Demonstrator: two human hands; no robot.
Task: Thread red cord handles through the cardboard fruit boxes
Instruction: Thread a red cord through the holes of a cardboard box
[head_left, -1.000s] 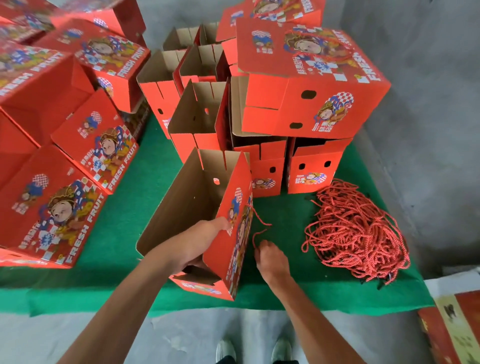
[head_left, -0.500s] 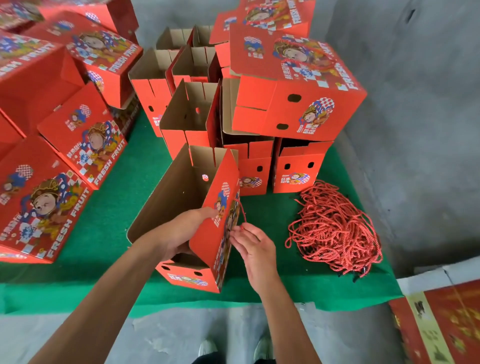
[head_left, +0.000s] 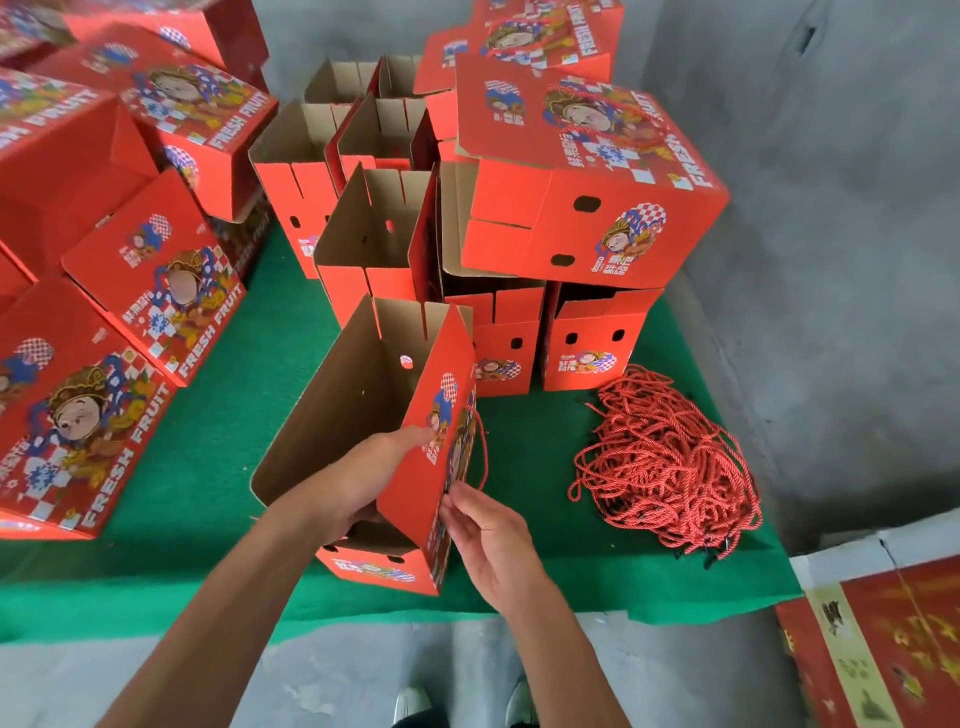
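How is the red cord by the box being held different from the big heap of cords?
The single cord is one strand hanging in a loop along the held box, its lower end pinched by the right hand. The cord pile is many strands tangled together, lying loose on the green mat, untouched. Both are red and twisted.

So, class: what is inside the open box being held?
Inside the open box: bare brown walls, one punched hole, and the left hand reaching in. Its fingers and the box floor are hidden by the red side panel.
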